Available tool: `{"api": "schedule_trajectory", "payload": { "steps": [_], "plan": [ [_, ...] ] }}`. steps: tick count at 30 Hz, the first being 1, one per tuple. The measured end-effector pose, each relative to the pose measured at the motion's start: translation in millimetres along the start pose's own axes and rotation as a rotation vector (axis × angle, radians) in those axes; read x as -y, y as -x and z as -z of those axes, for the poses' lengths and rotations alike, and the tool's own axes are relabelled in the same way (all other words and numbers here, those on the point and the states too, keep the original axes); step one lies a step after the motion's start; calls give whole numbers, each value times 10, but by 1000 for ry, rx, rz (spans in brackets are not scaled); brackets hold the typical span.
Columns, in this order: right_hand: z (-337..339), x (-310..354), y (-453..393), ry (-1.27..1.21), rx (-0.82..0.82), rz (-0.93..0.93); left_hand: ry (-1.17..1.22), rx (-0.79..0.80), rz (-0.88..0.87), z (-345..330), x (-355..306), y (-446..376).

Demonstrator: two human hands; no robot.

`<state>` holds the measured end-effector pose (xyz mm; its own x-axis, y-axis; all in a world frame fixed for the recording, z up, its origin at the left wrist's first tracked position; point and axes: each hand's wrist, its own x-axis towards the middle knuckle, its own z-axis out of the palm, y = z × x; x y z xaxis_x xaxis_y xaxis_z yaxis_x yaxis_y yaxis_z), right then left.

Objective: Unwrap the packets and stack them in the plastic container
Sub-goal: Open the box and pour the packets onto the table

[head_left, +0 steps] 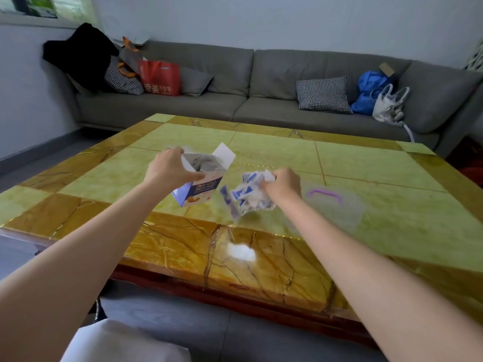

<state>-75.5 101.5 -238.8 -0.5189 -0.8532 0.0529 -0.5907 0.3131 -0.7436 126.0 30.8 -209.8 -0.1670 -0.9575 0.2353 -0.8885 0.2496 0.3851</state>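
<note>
Cardboard box (200,182), small, glossy, white and blue with an orange motif on its front face, tilted toward the viewer; top flaps stand open, and grey crumpled lining shows inside. Left hand (171,169) grips it at the open rim, thumb along the near edge, fingers curled over the far-left corner. Box sits over the green centre panel of the table (379,168), a polished stone-look slab of pale green squares framed by amber-brown veined border tiles, with a white glare patch on the near border.

Packets (247,195), a crumpled cluster of thin blue-and-white wrappers, blurred, creased and angular, just right of the box. Right hand (283,185) clutches the cluster from its right side, fingers curled into it; whether the cluster touches the table cannot be told.

Plastic container (337,205), translucent, rounded, faint in outline, with a purple arched handle (325,194) on top, resting on the table just right of the right hand, apart from the packets.

Sofa (240,82), grey fabric, along the far wall, carrying a red paper bag (159,78), houndstooth cushion (324,95), blue bag (369,92) and white bag (388,104).
</note>
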Motion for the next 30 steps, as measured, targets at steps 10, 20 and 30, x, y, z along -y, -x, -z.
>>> {"api": "schedule_trajectory", "payload": {
  "steps": [10,20,30],
  "plan": [
    [-121,243,127,418,124,228,-137,-42,-217,-73,-45,124],
    [-73,335,230,460,124,652,78,-136,-316,-38,-300,324],
    [-53,403,168,772,332,618,-164,-227,-662,-89,-354,405]
  ]
}}
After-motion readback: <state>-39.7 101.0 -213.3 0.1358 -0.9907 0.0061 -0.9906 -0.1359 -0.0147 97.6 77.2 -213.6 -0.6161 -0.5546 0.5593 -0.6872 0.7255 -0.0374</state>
